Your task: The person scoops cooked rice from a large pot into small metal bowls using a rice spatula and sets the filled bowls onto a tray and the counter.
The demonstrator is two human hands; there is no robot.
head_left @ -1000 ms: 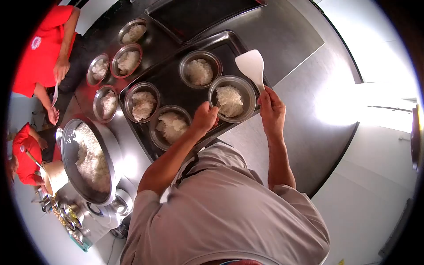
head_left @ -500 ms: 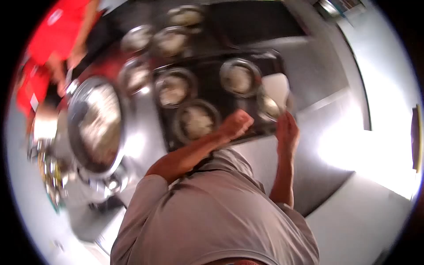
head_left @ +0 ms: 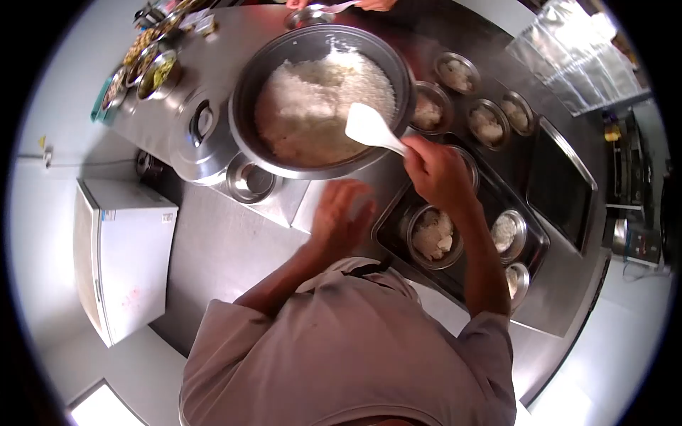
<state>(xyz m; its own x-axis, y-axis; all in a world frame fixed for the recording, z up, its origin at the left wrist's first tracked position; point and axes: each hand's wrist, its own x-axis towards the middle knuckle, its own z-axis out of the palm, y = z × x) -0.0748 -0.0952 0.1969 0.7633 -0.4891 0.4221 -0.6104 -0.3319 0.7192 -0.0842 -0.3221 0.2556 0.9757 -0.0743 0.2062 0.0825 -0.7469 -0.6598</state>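
Grips the white rice paddle (head_left: 369,128) by its handle in the closed right hand (head_left: 437,169), with the blade over the cooked rice (head_left: 320,92) inside the large metal pot (head_left: 321,172). Holds the left hand (head_left: 342,219) loosely open, fingers bent, just below the pot's near rim and right of a steel bowl (head_left: 250,182). Has rice-filled bowls (head_left: 414,248) on the dark tray (head_left: 389,228) around the right forearm.

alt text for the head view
The person's right hand holds a white rice paddle over a large pot of cooked rice, with the open left hand near its rim; metal bowls of rice sit on and beside a dark tray.
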